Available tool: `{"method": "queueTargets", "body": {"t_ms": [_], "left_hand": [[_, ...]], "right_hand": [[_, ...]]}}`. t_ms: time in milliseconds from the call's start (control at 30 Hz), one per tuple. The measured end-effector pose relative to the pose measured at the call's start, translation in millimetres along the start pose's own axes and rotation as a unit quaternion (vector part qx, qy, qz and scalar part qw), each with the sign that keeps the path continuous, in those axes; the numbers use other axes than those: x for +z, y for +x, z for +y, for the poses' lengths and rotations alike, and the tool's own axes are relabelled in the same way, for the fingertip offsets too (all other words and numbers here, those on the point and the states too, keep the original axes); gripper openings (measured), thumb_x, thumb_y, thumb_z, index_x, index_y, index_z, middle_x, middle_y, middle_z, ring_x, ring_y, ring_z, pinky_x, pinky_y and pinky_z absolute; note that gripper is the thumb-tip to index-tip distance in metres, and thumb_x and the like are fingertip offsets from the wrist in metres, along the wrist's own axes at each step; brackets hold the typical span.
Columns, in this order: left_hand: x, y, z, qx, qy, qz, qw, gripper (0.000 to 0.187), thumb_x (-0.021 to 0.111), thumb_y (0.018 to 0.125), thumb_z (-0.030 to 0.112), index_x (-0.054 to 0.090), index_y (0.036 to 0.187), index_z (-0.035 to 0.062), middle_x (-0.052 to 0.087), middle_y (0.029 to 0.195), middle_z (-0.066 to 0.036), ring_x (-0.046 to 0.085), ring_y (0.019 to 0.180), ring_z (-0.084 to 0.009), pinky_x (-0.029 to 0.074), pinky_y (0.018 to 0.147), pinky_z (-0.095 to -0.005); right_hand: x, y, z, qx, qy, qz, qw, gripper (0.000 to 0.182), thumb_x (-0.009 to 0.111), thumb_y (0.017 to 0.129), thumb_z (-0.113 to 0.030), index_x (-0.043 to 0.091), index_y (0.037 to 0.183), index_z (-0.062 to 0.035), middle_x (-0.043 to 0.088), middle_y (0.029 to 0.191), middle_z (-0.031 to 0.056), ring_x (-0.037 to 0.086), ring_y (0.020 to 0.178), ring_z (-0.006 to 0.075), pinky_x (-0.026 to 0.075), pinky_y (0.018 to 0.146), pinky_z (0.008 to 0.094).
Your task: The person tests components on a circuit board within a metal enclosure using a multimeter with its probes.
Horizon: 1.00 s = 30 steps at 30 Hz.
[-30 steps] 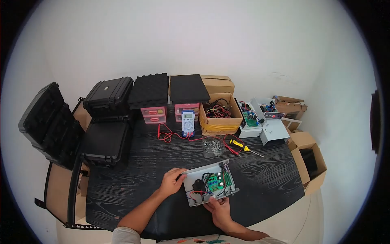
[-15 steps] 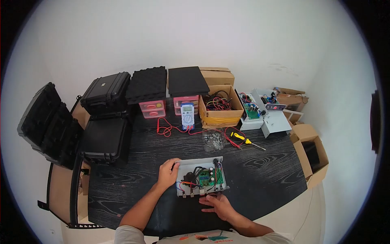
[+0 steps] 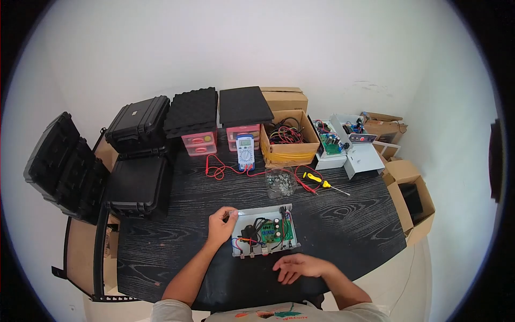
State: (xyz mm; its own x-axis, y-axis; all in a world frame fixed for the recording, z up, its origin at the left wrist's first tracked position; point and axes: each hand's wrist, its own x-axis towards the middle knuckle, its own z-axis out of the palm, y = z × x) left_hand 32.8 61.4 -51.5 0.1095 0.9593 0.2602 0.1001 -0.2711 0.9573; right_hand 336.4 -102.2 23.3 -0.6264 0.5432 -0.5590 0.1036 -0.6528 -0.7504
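In front of me lies an uncovered metal electronics enclosure [image 3: 252, 219], with a green circuit board [image 3: 276, 231], a black component and coloured wires inside. Connectors line its near edge. My left hand [image 3: 221, 225] grips the enclosure's left wall near the far corner, thumb over the rim. Just below the near edge, my right hand [image 3: 298, 266] hovers apart from it, fingers loosely curled and spread, holding nothing. Beyond the enclosure sits a clear tray of small screws [image 3: 280, 183], with a yellow and black screwdriver [image 3: 317, 180] to its right.
A multimeter [image 3: 245, 153] with red leads stands behind the tray. Further back are a cardboard box of cables [image 3: 289, 153], opened electronics units [image 3: 333, 147] and pink drawers [image 3: 199, 144] topped with black foam. Black cases [image 3: 137, 185] stack at left; an open carton [image 3: 410, 201] stands right.
My right hand has drawn away from the enclosure's near edge, moving slightly right, its fingers now curling downward. My left hand keeps its grip on the left wall.
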Motion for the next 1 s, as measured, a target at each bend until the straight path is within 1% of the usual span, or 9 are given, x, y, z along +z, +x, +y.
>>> {"method": "queueTargets", "body": {"t_ms": [100, 167, 233, 433, 533, 733, 833, 967, 1000], "left_hand": [[8.3, 10.7, 6.9, -0.102, -0.006, 0.011, 0.995, 0.020, 0.077, 0.099, 0.020, 0.077, 0.108, 0.0017, 0.076, 0.091, -0.013, 0.071, 0.080, -0.0206, 0.055, 0.074, -0.0327], [17.4, 7.4, 10.4, -0.028, 0.105, 0.048, 0.993, 0.023, 0.079, 0.097, 0.022, 0.077, 0.107, 0.0022, 0.076, 0.093, -0.014, 0.071, 0.082, -0.0241, 0.054, 0.076, -0.0353], [23.7, 2.5, 37.8, -0.017, 0.181, 0.049, 0.982, 0.026, 0.080, 0.095, 0.025, 0.076, 0.107, 0.0024, 0.076, 0.097, -0.015, 0.071, 0.090, -0.0300, 0.055, 0.083, -0.0401], [20.5, 3.8, 18.2, 0.029, 0.103, 0.059, 0.992, 0.027, 0.073, 0.101, 0.023, 0.073, 0.110, -0.0019, 0.077, 0.098, -0.013, 0.072, 0.093, -0.0196, 0.055, 0.087, -0.0343], [21.6, 4.7, 14.5, 0.039, 0.075, 0.069, 0.994, 0.023, 0.075, 0.098, 0.019, 0.073, 0.111, 0.0005, 0.077, 0.100, -0.015, 0.075, 0.092, -0.0265, 0.057, 0.085, -0.0376], [21.7, 2.2, 26.8, 0.066, 0.097, 0.056, 0.992, 0.023, 0.071, 0.099, 0.013, 0.069, 0.117, -0.0008, 0.076, 0.108, -0.014, 0.072, 0.098, -0.0223, 0.055, 0.090, -0.0365], [23.1, 0.2, 33.0, 0.096, 0.119, 0.073, 0.986, 0.026, 0.073, 0.097, 0.014, 0.070, 0.118, 0.0012, 0.074, 0.117, -0.015, 0.070, 0.109, -0.0311, 0.054, 0.096, -0.0411], [20.6, 1.1, 39.3, 0.191, 0.156, 0.085, 0.966, 0.027, 0.075, 0.094, 0.011, 0.070, 0.118, 0.0019, 0.072, 0.123, -0.015, 0.066, 0.115, -0.0358, 0.051, 0.103, -0.0451], [19.2, 2.2, 41.8, 0.212, 0.160, 0.081, 0.961, 0.027, 0.076, 0.093, 0.011, 0.070, 0.118, 0.0021, 0.073, 0.122, -0.015, 0.066, 0.114, -0.0363, 0.050, 0.103, -0.0458]], "right_hand": [[-16.2, -17.6, -41.7, -0.144, -0.123, 0.048, 0.981, 0.031, 0.059, 0.105, -0.005, 0.063, 0.137, -0.0027, 0.077, 0.103, 0.0093, 0.076, 0.095, 0.0163, 0.062, 0.082, 0.0306], [-31.6, -9.2, -69.3, -0.286, -0.259, 0.207, 0.899, 0.026, 0.066, 0.102, -0.004, 0.066, 0.128, -0.0030, 0.077, 0.096, 0.0047, 0.071, 0.082, 0.0096, 0.058, 0.074, 0.0270], [-38.4, 1.7, -108.2, -0.311, -0.316, 0.341, 0.829, 0.019, 0.074, 0.098, -0.008, 0.070, 0.115, -0.0005, 0.073, 0.087, 0.0018, 0.067, 0.077, 0.0062, 0.054, 0.071, 0.0241], [-112.5, 90.3, -175.2, -0.272, -0.541, 0.415, 0.679, 0.023, 0.082, 0.084, -0.020, 0.077, 0.090, 0.0014, 0.076, 0.086, 0.0215, 0.074, 0.083, 0.0409, 0.059, 0.080, 0.0483], [-131.6, 131.3, -197.8, -0.088, -0.643, 0.319, 0.690, 0.030, 0.087, 0.078, -0.024, 0.081, 0.092, 0.0008, 0.077, 0.095, 0.0250, 0.075, 0.090, 0.0419, 0.060, 0.085, 0.0489], [-143.6, 162.0, -197.3, -0.040, -0.650, 0.278, 0.706, 0.042, 0.090, 0.072, -0.027, 0.081, 0.096, 0.0054, 0.077, 0.100, 0.0277, 0.075, 0.091, 0.0441, 0.061, 0.088, 0.0488], [-124.5, 138.6, -206.4, -0.095, -0.634, 0.329, 0.694, 0.032, 0.089, 0.074, -0.020, 0.079, 0.091, 0.0051, 0.079, 0.090, 0.0223, 0.077, 0.081, 0.0339, 0.062, 0.080, 0.0422], [-83.9, 115.0, -188.9, -0.321, -0.316, 0.253, 0.856, 0.010, 0.078, 0.084, -0.002, 0.069, 0.088, -0.0045, 0.067, 0.079, -0.0054, 0.061, 0.074, 0.0027, 0.050, 0.064, 0.0227], [-66.0, 117.1, -180.4, -0.388, -0.247, 0.217, 0.861, 0.011, 0.075, 0.088, -0.001, 0.072, 0.098, -0.0027, 0.069, 0.081, -0.0051, 0.061, 0.074, 0.0025, 0.050, 0.065, 0.0222]]}}
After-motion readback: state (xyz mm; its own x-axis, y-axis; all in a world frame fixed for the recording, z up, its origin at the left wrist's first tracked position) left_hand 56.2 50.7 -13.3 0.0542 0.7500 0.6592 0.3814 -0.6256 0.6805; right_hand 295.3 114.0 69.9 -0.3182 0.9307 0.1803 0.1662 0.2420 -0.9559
